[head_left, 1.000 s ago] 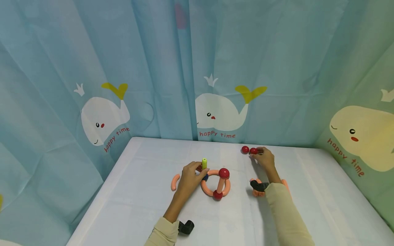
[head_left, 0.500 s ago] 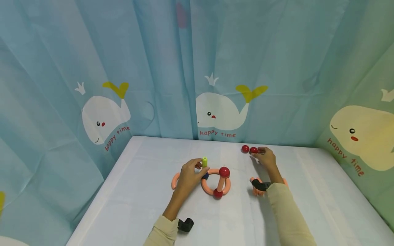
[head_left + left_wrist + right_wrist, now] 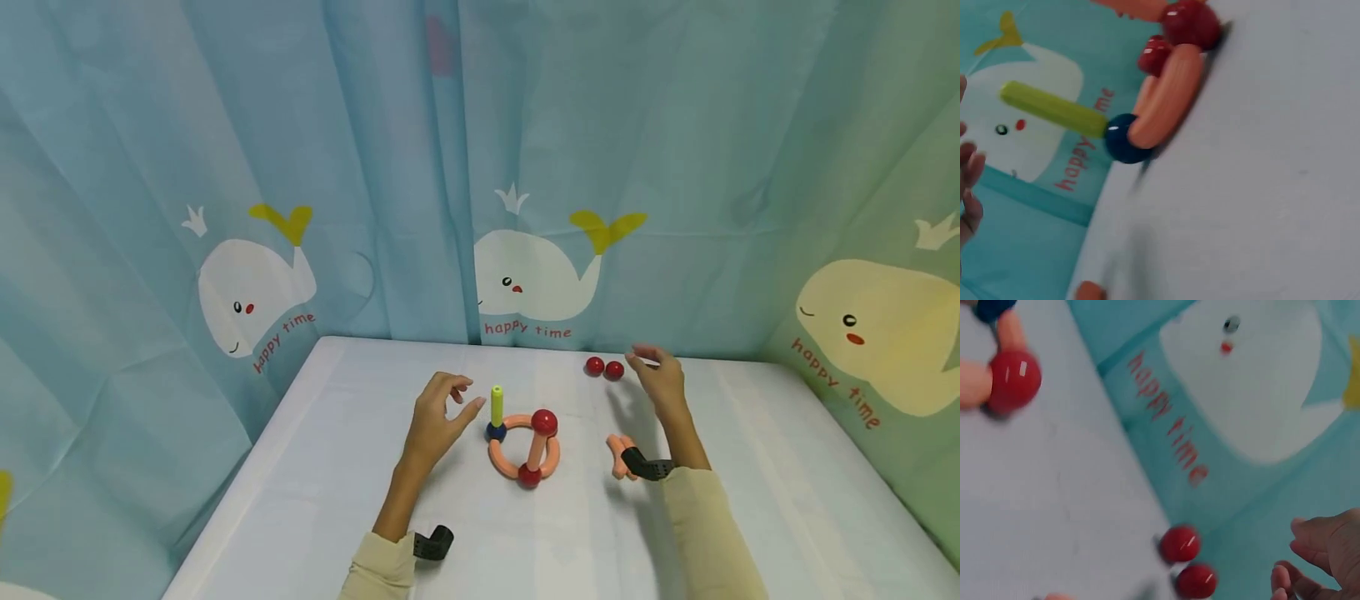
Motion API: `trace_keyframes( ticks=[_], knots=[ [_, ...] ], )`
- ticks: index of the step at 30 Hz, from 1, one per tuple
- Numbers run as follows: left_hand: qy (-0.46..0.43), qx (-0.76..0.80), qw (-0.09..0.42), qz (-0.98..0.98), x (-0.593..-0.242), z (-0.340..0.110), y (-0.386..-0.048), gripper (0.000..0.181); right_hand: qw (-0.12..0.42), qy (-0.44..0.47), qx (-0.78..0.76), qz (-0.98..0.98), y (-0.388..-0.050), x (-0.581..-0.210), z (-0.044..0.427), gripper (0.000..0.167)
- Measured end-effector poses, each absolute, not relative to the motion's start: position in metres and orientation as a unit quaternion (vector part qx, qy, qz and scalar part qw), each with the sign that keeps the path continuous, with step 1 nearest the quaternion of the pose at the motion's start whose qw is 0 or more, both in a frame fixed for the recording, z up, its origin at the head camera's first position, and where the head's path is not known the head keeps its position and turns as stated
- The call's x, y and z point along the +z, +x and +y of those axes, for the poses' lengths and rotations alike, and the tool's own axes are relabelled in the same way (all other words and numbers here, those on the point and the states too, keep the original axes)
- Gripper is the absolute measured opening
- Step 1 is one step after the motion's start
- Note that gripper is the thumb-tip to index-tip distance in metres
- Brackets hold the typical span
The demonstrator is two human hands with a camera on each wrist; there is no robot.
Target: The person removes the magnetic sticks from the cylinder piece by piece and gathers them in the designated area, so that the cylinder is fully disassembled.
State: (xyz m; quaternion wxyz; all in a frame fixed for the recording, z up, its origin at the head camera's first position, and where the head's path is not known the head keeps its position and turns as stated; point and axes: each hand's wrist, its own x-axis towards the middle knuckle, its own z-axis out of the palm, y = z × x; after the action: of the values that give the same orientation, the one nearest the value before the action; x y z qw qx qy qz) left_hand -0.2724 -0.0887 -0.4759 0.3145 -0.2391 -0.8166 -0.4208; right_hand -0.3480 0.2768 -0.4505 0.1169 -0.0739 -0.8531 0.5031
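Note:
In the head view, a ring of curved orange rods (image 3: pixel 499 457) lies on the white table, joined by a blue ball (image 3: pixel 496 432) and a red ball (image 3: pixel 529 476). From the blue ball rises a yellow-green stick (image 3: pixel 497 406). An orange rod standing up from the ring carries another red ball (image 3: pixel 544 422). My left hand (image 3: pixel 435 421) is just left of the stick, thumb and fingers apart, touching nothing. Beside two loose red balls (image 3: pixel 614 370) at the far edge, my right hand (image 3: pixel 662 385) hovers with relaxed fingers, holding nothing; the right wrist view shows these balls (image 3: pixel 1180 544) apart from the fingers.
Short orange rods (image 3: pixel 619 457) lie near the right wrist, partly hidden by a black wrist camera (image 3: pixel 647 464). Another wrist camera (image 3: pixel 435 543) sits on the left wrist. A blue curtain (image 3: pixel 405 250) with whale prints hangs behind the table's back edge.
My left hand has let go of the yellow-green stick and moved left, leaving it upright on the blue ball. My right hand has drawn back rightwards from the loose red balls.

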Motion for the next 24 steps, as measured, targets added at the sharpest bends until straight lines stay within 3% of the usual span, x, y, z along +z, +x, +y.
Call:
trace_keyframes(
  ticks=[3, 8, 14, 17, 24],
  knots=[
    [-0.291, -0.425, 0.306, -0.8, -0.468, -0.092, -0.269, 0.021, 0.151, -0.049, 0.512, -0.844, -0.336, -0.437, 0.265, 0.044],
    [-0.35, -0.425, 0.224, -0.804, -0.459, -0.083, -0.259, 0.018, 0.17, 0.062, 0.522, -0.833, -0.311, -0.419, 0.239, 0.036],
    [-0.365, -0.416, 0.147, -0.82, -0.462, -0.064, -0.25, 0.03, 0.124, 0.238, 0.507, -0.819, -0.279, -0.413, 0.214, 0.02],
    [-0.359, -0.405, 0.126, -0.831, -0.468, -0.055, -0.249, 0.036, 0.098, 0.301, 0.486, -0.815, -0.268, -0.416, 0.206, 0.022],
    [-0.368, -0.397, 0.1, -0.835, -0.481, -0.042, -0.248, 0.042, 0.054, 0.324, 0.469, -0.82, -0.252, -0.424, 0.193, 0.028]
  ],
)
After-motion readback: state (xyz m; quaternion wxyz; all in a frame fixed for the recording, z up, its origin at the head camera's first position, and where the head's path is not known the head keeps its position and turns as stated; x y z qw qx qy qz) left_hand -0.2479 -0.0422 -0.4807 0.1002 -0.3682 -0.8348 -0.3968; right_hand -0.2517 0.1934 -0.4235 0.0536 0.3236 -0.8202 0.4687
